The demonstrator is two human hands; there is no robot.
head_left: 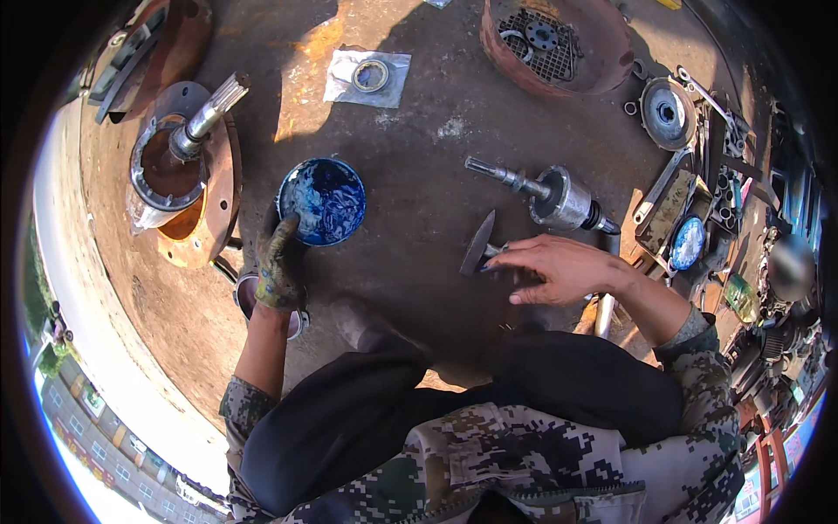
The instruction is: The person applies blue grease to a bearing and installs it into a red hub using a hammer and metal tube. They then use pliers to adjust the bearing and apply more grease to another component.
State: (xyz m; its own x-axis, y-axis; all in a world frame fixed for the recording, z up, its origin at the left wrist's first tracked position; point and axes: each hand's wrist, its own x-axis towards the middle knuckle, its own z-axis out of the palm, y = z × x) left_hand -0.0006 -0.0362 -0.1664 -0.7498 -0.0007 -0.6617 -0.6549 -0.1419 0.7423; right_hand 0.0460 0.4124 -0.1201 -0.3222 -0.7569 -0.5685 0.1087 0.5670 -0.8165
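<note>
My left hand (281, 266), in a grease-stained glove, grips the near left rim of a round tub of blue grease (321, 203). White streaks run through the grease. My bare right hand (559, 269) is over the handle end of a hammer (479, 244), fingers stretched forward and thumb apart. The hammer's dark, pointed head shows beyond my fingertips; most of its handle is hidden under my hand. Just past that hand, a metal shaft with a thick cylindrical hub (561, 198) lies on the ground.
A splined shaft in a flanged housing (196, 170) stands at left. Farther off, a ring-shaped part (370, 76) rests on a plastic sheet, near a rusty round pan (611, 65) of parts. A pulley-like disc (668, 113), wrenches (661, 185) and a blue-filled lid (688, 243) crowd the right.
</note>
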